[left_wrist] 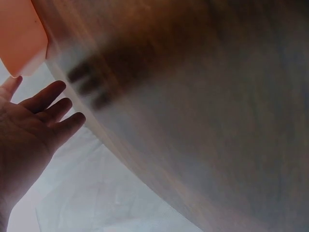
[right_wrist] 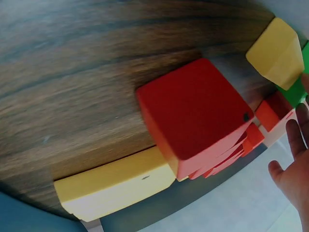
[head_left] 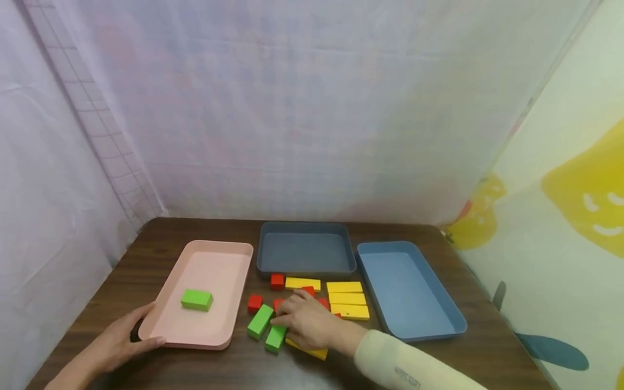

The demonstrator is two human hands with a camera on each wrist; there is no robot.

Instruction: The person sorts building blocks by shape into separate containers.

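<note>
Across the dark wood-grain desk (head_left: 219, 374) I have three shallow trays to watch: the pink tray (head_left: 214, 271) toward its left edge, the blue tray (head_left: 414, 298) toward its right, the slate-grey tray (head_left: 306, 252) by its far edge. The left hand (head_left: 119, 338) is spread at the pink tray's near-left corner, fingers relaxed, not clenched. The right hand (head_left: 309, 319) bends over the pieces between the trays, fingertips at the far end of a green block (head_left: 275, 339); from out here I cannot tell whether it has taken hold. A second green block (head_left: 260, 322) lies just beside, and a third green block (head_left: 197, 300) sits alone in the pink tray, so I judge the step is sorting green. Yellow planks (head_left: 347, 299) lie near the blue tray, small red cubes (head_left: 255, 303) among the pieces. Next, I'd say, calls for a firm pinch, a clear lift, then a carry left.
</note>
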